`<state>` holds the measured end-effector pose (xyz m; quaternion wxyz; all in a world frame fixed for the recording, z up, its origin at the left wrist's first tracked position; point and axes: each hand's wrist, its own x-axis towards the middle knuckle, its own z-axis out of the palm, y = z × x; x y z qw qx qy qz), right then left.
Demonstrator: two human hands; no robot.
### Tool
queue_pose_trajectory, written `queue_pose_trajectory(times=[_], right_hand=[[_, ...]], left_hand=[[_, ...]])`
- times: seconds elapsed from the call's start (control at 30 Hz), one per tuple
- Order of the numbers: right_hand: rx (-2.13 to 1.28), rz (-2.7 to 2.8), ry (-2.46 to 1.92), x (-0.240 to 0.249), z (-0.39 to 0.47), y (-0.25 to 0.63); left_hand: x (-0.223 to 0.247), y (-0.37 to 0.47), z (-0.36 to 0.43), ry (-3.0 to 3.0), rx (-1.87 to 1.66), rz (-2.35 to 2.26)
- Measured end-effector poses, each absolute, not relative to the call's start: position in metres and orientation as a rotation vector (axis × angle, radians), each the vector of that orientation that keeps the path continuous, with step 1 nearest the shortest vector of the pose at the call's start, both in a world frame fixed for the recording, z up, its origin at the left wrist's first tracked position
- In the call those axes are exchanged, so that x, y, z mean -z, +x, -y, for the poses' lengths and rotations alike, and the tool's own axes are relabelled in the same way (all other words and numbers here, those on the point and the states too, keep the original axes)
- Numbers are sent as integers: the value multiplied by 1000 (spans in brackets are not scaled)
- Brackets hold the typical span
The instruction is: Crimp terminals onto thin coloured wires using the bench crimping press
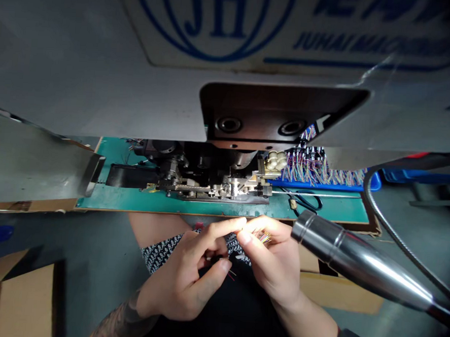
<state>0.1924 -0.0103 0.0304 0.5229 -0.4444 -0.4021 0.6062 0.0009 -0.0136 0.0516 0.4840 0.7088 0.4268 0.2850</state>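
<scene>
Both my hands are close together in front of the green bench edge, above my lap. My right hand (271,258) is closed, thumb against the fingers, round a small bundle of thin coloured wires (264,237). With its index fingertip, my left hand (194,268) reaches the fingertips of my right hand. Its thumb stands apart from that finger, and its other fingers are curled. Thin red and pale wire ends (231,276) show beside the left thumb. The far ends of the bundle are hidden by the fingers.
Just beyond my hands, a metal crimping mechanism (231,189) stands on the green bench (131,199) under a large grey machine housing (156,103). A blue tray (374,184) of wire bundles lies behind at right. A shiny metal lamp (338,241) juts in close to my right hand.
</scene>
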Motion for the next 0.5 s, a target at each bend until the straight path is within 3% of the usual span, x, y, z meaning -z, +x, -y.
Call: queue_pose_trajectory(times=[0.5], right_hand=[[-1396, 1166, -1087, -24, 12, 205]], left_hand=[[-42, -2, 13, 1770, -744, -1104]])
